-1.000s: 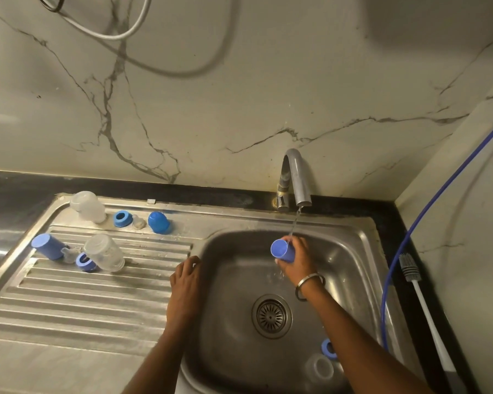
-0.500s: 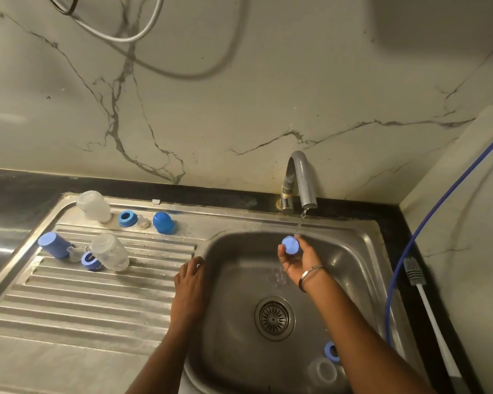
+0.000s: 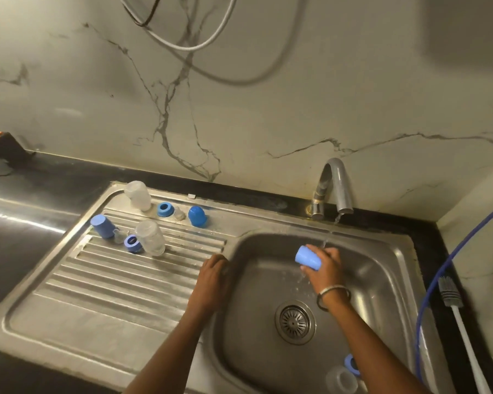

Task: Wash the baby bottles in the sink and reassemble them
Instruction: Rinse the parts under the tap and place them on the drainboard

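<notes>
**Blue cap goes under the tap**

In the basin's near corner lie a clear bottle (image 3: 341, 380) and a blue ring (image 3: 351, 364), close to the drain (image 3: 295, 321). The left hand (image 3: 211, 275) rests flat on the sink (image 3: 387, 268) rim, fingers relaxed. The right hand (image 3: 323, 265) grips a blue cap (image 3: 308, 257) in curled fingers beneath a thin stream from the tap (image 3: 335, 186). On the drainboard (image 3: 103, 297) beyond stand two bottles, two rings, two caps and small teats. A brush (image 3: 461, 331) lies on the right counter.
</notes>
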A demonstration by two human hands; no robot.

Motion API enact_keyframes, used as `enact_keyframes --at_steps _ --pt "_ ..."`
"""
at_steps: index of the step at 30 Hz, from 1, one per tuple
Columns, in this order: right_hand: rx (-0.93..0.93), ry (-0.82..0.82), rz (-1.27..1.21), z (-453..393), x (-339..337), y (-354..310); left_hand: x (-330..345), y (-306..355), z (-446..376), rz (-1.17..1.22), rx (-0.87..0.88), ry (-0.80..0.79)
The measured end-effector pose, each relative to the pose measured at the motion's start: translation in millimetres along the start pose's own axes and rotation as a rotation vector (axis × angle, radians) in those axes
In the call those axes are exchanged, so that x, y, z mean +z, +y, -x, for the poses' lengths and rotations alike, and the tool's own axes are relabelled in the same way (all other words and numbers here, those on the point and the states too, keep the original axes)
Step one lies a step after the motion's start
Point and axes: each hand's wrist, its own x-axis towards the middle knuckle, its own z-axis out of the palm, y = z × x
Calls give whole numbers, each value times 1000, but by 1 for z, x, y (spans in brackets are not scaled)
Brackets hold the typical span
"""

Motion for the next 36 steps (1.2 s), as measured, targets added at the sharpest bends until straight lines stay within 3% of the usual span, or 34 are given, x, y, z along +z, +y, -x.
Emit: enact_keyframes --at_steps 2,7,14,20,25,31,36 --pt "29 10 -4 4 1 2 -6 -7 8 2 -12 37" --pt "73 -311 184 18 11 17 -33 -26 29 -139 -96 157" --pt "-50 -368 220 41 36 1 -69 -51 52 -163 -268 200" --pt "-395 -385 30 47 69 -82 -82 -71 69 -106 -364 334" --pt "-518 -612 -184 67 112 -161 -81 -75 72 23 -387 459" --pt "-758 -812 -97 102 201 -237 -79 -77 68 170 -308 575" --pt "-761 -871 -23 114 277 -282 -75 -85 71 264 -431 477"
